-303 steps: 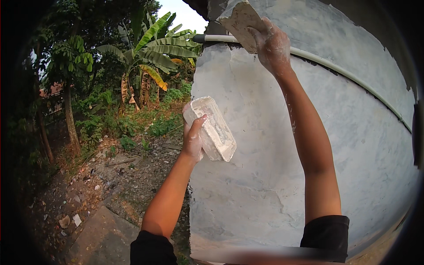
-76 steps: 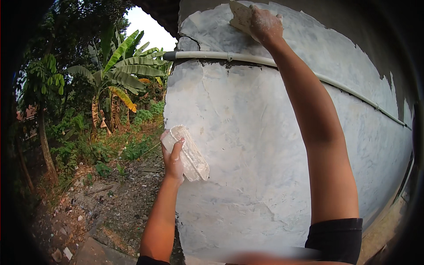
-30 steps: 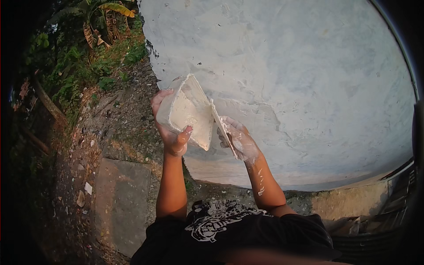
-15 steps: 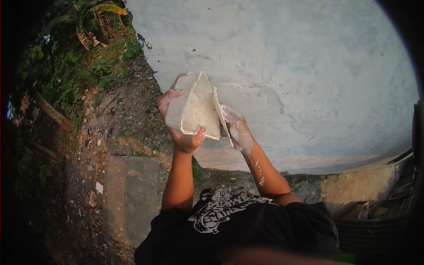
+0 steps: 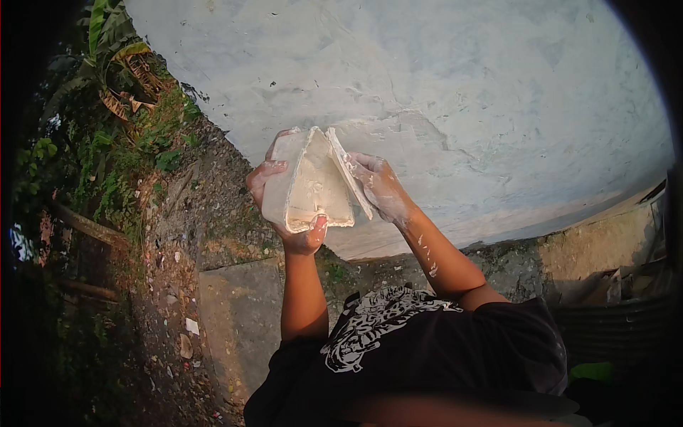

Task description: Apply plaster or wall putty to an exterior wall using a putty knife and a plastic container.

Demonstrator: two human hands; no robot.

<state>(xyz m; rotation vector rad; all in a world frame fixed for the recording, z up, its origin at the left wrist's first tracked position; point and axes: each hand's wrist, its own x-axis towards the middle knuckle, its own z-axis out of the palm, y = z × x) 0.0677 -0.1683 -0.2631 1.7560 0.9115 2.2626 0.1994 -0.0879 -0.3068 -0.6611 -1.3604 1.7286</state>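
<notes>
Nearest of all was the person's black shirt (image 5: 441,356), with a pale print on its front, below the tub (image 5: 279,186). The left hand (image 5: 302,240) held the tub from its left side and underneath, fingers round the outer wall and thumb hooked over the lower rim. The tub was tilted, its opening turned toward the person, and whitish paste (image 5: 316,186) coated the inside. The right hand (image 5: 384,186), smeared white, gripped a flat scraper (image 5: 350,174) just right of the tub. The scraper's thin edge ran aslant along the tub's right rim; whether the two touched could not be told. White splashes marked the right forearm (image 5: 442,260).

Beyond the tub stood the wall (image 5: 498,121), patchy grey-white, with a crack running above and to the right of the tub. Below and left of the tub lay a concrete slab (image 5: 242,309), then littered ground (image 5: 171,277). Farther off, left of the tub, were a trunk (image 5: 89,226) and green plants (image 5: 107,167).
</notes>
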